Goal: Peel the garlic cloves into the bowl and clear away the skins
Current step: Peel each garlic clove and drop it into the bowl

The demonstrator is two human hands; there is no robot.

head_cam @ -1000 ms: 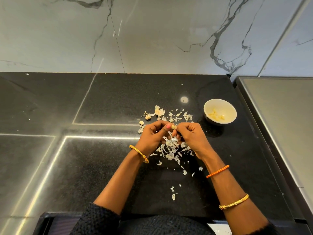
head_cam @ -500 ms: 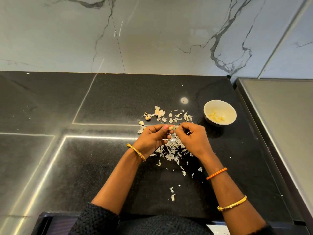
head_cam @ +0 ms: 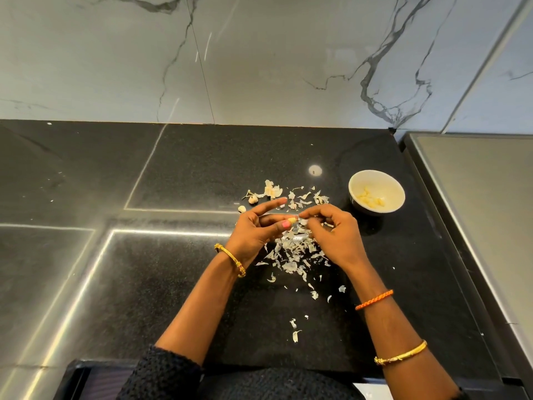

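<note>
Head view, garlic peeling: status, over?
Left hand pinches garlic clove; right hand picks at its skin. Bowl holds peeled cloves. Skins litter counter.

I see the counter (head_cam: 173, 284) running up to the wall (head_cam: 259, 67) behind it. Bowl (head_cam: 395, 183) sits on the counter at right, peeled cloves (head_cam: 370, 199) in it. Skins (head_cam: 294, 252) lie scattered mid-counter, left of the bowl, trailing toward me. Two unpeeled cloves (head_cam: 253, 199) sit at the far left edge of the skins. Left hand (head_cam: 253, 229) and right hand (head_cam: 336, 235) meet above the pile, a clove (head_cam: 292, 220) between them, pinched in the left fingertips. A raised surface (head_cam: 476, 212) lies right of the counter, just past the bowl.
</note>
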